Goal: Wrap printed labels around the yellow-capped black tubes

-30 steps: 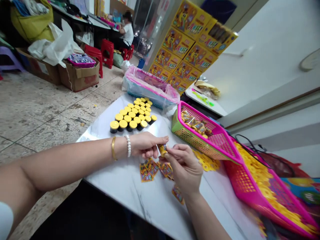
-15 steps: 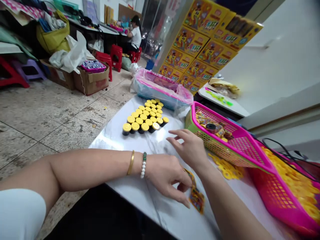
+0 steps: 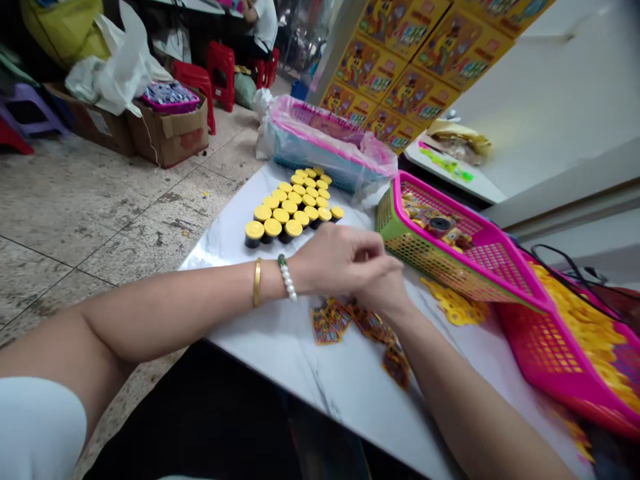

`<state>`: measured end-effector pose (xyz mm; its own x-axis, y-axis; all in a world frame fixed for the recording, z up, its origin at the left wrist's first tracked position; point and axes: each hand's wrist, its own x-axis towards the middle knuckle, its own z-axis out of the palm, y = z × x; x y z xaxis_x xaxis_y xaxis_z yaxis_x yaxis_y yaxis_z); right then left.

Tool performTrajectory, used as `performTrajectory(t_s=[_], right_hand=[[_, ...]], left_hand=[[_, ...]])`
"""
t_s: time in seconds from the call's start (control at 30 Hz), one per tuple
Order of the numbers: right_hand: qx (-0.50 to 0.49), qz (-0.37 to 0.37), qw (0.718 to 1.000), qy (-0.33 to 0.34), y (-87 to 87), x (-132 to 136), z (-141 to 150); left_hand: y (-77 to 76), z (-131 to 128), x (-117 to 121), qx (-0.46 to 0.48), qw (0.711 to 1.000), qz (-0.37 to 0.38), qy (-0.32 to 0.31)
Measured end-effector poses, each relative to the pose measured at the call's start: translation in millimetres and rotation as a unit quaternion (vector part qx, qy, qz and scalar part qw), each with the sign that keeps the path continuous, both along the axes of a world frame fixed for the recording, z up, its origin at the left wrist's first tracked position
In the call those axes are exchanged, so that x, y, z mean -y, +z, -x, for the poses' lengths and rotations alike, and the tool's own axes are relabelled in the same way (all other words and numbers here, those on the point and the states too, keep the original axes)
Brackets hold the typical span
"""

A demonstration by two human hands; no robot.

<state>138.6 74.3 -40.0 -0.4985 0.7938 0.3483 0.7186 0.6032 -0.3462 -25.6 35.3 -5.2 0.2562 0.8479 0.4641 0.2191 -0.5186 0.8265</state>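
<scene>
My left hand [image 3: 339, 259] crosses over my right hand [image 3: 384, 285] above the white table [image 3: 270, 340]. The left thumb and index finger curl together against the right hand; anything between them is hidden. The right fingers are mostly covered by the left hand. Just below lie several small orange printed cards [image 3: 327, 321], partly overlapping, some beneath my right wrist. Beyond my left hand stand rows of small black jars with yellow lids [image 3: 281, 215].
A pink-and-green basket [image 3: 425, 250] holds wrapped pieces and a black-topped round one. Loose yellow rings [image 3: 455, 307] lie beside it. A pink basket [image 3: 530, 353] of yellow rings stands right. Behind are a plastic-lined basket [image 3: 320, 157] and stacked yellow boxes [image 3: 385, 87]. A person [image 3: 263, 27] sits far back.
The small yellow-wrapped piece left my hands, and a black-topped round piece appeared in the basket. My hands parted, the left reaching over the cards, then came together again.
</scene>
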Motion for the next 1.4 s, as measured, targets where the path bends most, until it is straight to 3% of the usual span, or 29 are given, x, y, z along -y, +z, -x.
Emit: performTrajectory(t_s=[0.13,0.23,0.3,0.4,0.5,0.7,0.9,1.17,1.3,1.4], right_hand=[[0.042,0.047,0.994,-0.090,19.4,22,-22],[0.018,0.029,0.993,-0.115,24.5,40,-31],[-0.007,0.044,0.996,-0.082,20.9,52,-33],[-0.004,0.126,0.992,0.005,10.5,64,-33],[0.000,0.166,0.985,0.042,1.6,67,-30],[0.021,0.129,0.990,0.047,-3.7,64,-27],[0.065,0.100,0.987,0.107,-4.4,62,-32],[0.147,0.101,0.981,0.073,5.4,67,-24],[0.147,0.136,0.978,0.064,8.4,67,-21],[0.104,0.097,0.988,0.065,14.2,70,-25]], left_hand=[[0.3,5,-10,0.039,0.997,0.051,0.053],[-1.4,6,-13,0.040,0.995,0.069,0.060],[-3.2,6,-14,0.037,0.995,0.073,0.064],[-6.0,5,-16,0.020,0.995,0.078,0.058],[-7.2,3,-15,0.003,0.995,0.090,0.047],[-6.0,2,-11,-0.013,0.994,0.099,0.047],[-7.8,2,-10,-0.023,0.997,0.070,0.028],[-10.0,2,-10,-0.001,0.998,0.063,0.005],[-10.0,1,-9,0.002,0.997,0.075,-0.006],[-5.1,0,-6,0.011,0.995,0.095,-0.003]])
